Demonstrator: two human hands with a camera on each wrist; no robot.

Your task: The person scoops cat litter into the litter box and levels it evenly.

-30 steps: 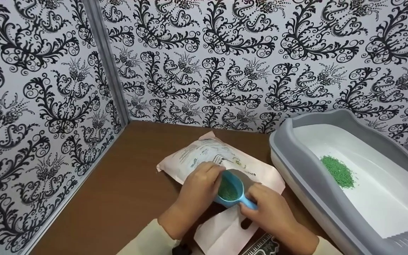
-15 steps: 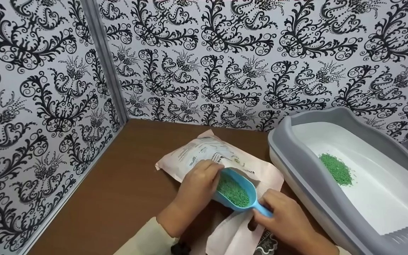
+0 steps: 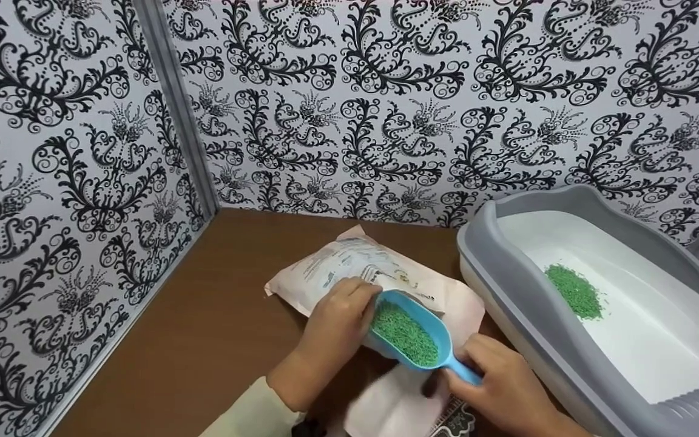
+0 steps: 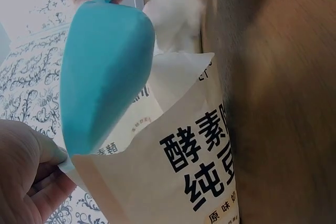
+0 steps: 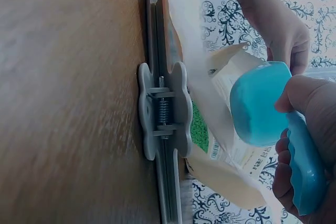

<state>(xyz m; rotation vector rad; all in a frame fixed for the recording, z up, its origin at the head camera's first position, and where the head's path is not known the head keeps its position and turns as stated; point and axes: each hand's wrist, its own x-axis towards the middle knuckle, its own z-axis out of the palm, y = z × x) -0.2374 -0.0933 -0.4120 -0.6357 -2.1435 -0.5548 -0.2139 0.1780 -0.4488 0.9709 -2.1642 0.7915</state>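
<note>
A blue scoop (image 3: 440,328) full of green pellets (image 3: 407,337) is at the torn mouth of a pale pink bag (image 3: 325,267). My right hand (image 3: 501,376) grips the scoop by its handle, thumb on top. With bent fingers my left hand (image 3: 337,321) pinches the bag's edge, as the left wrist view shows. The scoop's tip is hidden behind that hand in the head view; seen from the left wrist, it dips just inside the opening. More green pellets (image 5: 199,127) show in the bag in the right wrist view.
A grey-rimmed white litter box (image 3: 522,291) stands to the right, with a small heap of green pellets (image 3: 574,291) on its floor. A long spring clip (image 5: 165,111) lies on the brown table (image 3: 204,303) near the person. Patterned walls rise behind and at left.
My right hand has drawn the scoop back from the bag, rightward and toward me, so much more of its green load shows. My left hand has stayed on the bag's edge.
</note>
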